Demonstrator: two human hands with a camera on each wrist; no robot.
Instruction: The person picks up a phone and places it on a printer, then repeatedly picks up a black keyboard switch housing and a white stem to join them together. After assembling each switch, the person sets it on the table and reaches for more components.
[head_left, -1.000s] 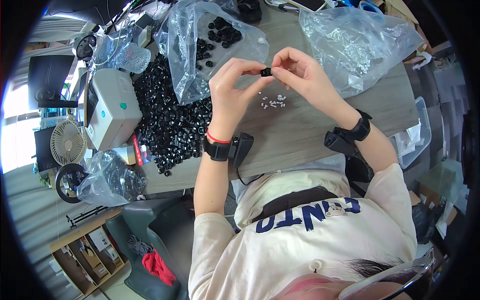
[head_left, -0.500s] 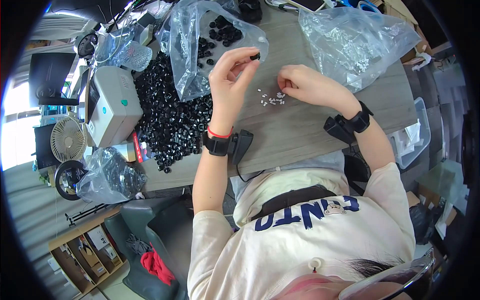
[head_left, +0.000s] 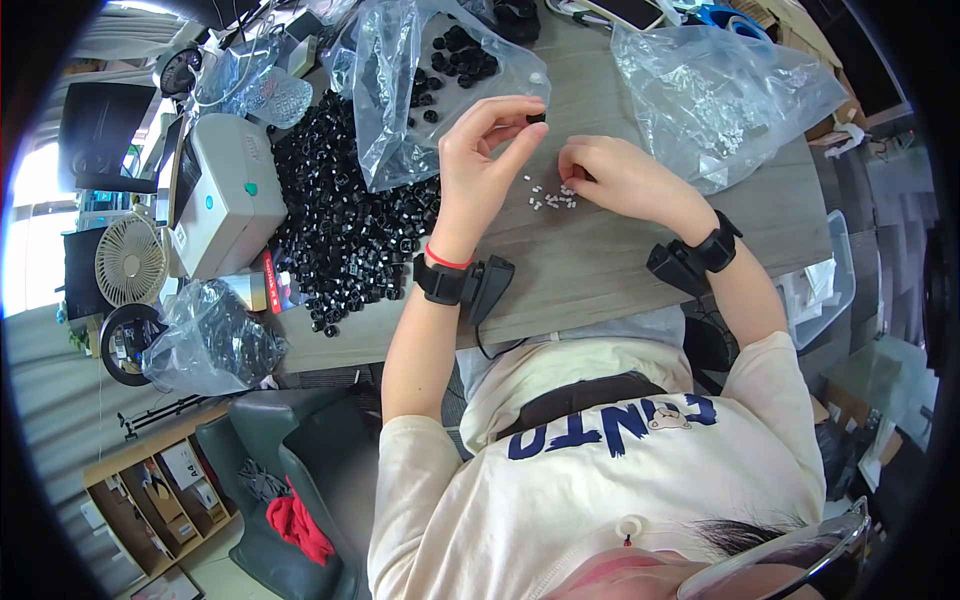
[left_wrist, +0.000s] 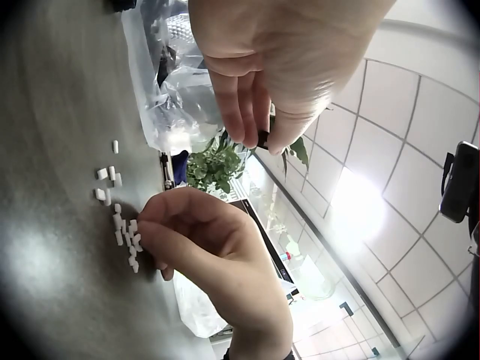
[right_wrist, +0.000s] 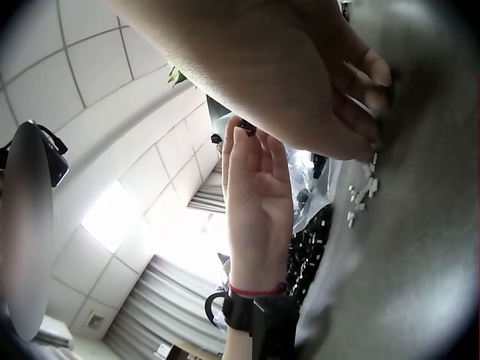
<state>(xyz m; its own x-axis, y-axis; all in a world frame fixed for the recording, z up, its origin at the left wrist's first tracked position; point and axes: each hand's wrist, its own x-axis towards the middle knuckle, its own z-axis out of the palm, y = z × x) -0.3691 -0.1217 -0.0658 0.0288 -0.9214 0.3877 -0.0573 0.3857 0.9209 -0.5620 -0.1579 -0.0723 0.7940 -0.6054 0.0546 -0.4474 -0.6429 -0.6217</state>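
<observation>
Up over the table, my left hand (head_left: 478, 165) pinches a small black plastic part (head_left: 536, 118) between thumb and fingertips. In the left wrist view this black part (left_wrist: 262, 139) is mostly covered by the fingers. Down at the tabletop, my right hand (head_left: 628, 175) has its fingers bent, with thumb and fingertips right at the edge of a loose group of small white pieces (head_left: 552, 200). The left wrist view shows these white pieces (left_wrist: 120, 225) lying scattered beside the thumb tip. I cannot tell whether the right fingertips hold one of them.
A large heap of black parts (head_left: 350, 230) covers the table's left side. Behind the left hand lies a clear bag (head_left: 385, 120) with more black parts; a clear bag with white pieces (head_left: 710, 110) lies at the back right. A white box-shaped device (head_left: 230, 200) stands far left.
My right hand left the black part near the left hand and came down to the white pieces, where it stays. The left hand still holds the black part, turned slightly.
</observation>
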